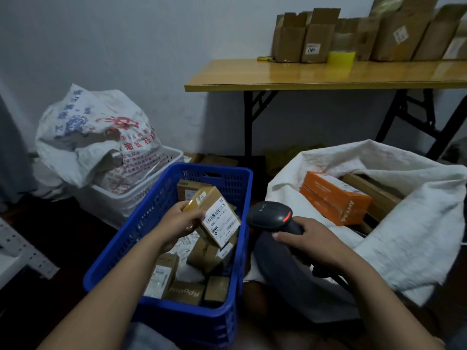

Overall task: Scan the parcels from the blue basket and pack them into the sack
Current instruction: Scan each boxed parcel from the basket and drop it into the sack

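Observation:
My left hand point(180, 223) grips a small brown parcel point(214, 215) above the blue basket point(177, 311), its white barcode label turned toward the scanner. My right hand point(307, 239) holds a black handheld scanner point(271, 215) by its handle, with a red light lit on its head, just right of the parcel. Several more brown parcels point(206, 258) lie in the basket. The open white sack point(414, 236) stands to the right and holds an orange box point(336, 198) and brown boxes.
A white basket point(131, 200) behind the blue one carries a full printed sack point(98, 137). A yellow folding table point(316, 74) at the back bears several cardboard boxes point(313, 39). My knee in dark cloth point(285, 269) lies between basket and sack. A white rack point(15, 251) stands at left.

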